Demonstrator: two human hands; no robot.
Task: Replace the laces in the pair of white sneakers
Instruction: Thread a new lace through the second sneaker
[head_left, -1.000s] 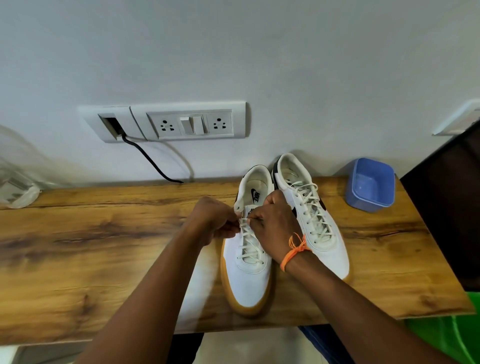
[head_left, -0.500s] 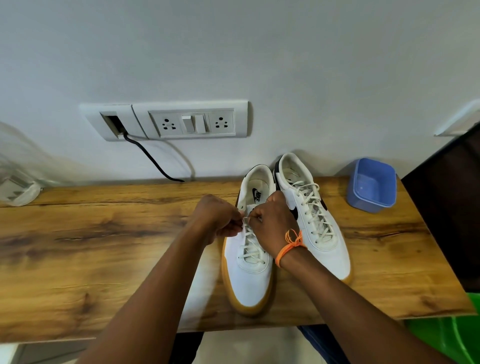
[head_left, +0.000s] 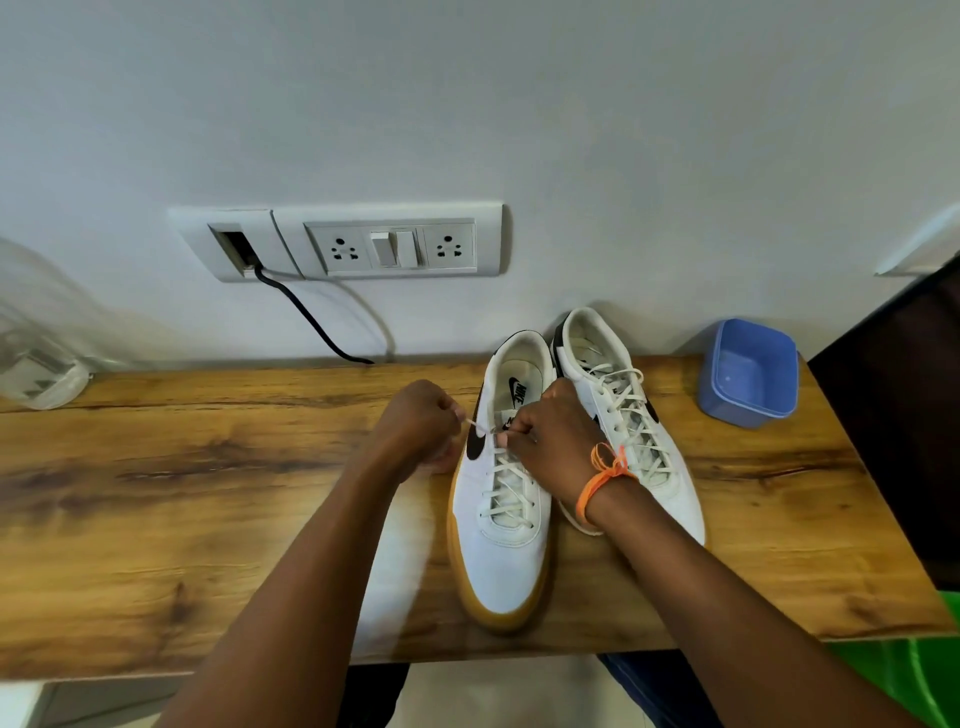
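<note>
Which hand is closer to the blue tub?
Right. The right hand is at the sneakers, with one shoe between it and the tub. The left hand is farther away, left of both shoes.

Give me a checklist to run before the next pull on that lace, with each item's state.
1. Left hand pinching the lace: ok, the strand runs taut from its fingers.
2. Right hand gripping at the top eyelets: ok.
3. Left sneaker flat on the table: ok.
4. Lower crossings lie even: ok.
5. Lace through the top eyelet: cannot tell, fingers cover it.
6. Right sneaker laced and out of the way: ok, beside it.
</note>
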